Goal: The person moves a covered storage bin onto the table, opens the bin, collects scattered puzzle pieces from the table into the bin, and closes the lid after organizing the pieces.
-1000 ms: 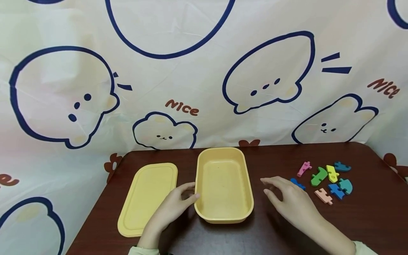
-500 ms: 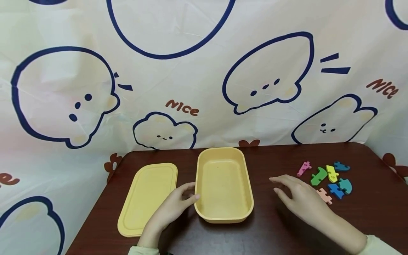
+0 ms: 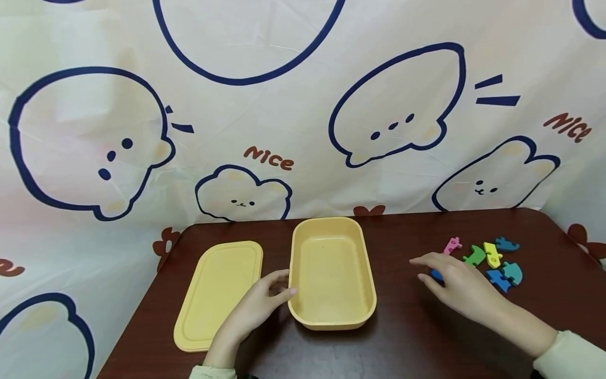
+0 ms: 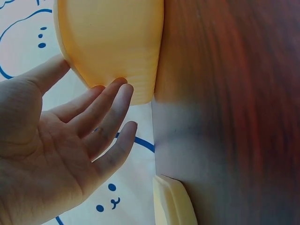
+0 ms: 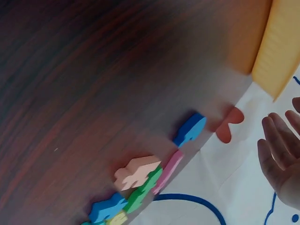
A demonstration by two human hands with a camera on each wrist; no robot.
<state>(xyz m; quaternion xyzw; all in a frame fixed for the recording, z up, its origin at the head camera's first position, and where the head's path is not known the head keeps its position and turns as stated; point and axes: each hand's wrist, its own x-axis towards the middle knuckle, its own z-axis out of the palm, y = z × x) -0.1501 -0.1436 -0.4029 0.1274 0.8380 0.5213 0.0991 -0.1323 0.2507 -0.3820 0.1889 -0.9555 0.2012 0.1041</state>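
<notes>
An open yellow plastic box (image 3: 331, 284) sits mid-table. My left hand (image 3: 260, 302) pinches its left wall, thumb over the rim and fingers against the outside, as the left wrist view also shows. My right hand (image 3: 456, 284) is over the near left side of the puzzle pieces, fingers loosely bent and holding nothing. Around it lie a pink piece (image 3: 453, 245), a green piece (image 3: 475, 256), a yellow piece (image 3: 492, 255) and a blue piece (image 3: 499, 280). Another blue piece (image 5: 191, 129) is partly covered by the hand in the head view. The peach piece (image 5: 138, 172) is hidden there.
A flat yellow lid (image 3: 220, 295) lies left of the box. A teal piece (image 3: 513, 273) and a darker blue piece (image 3: 506, 244) lie at the far right of the group. The dark wooden table (image 3: 397, 337) meets a printed cloth (image 3: 312, 121) behind.
My right hand has moved to the right, away from the box and further over the puzzle pieces, hiding the peach one. The left hand stays at the box wall.
</notes>
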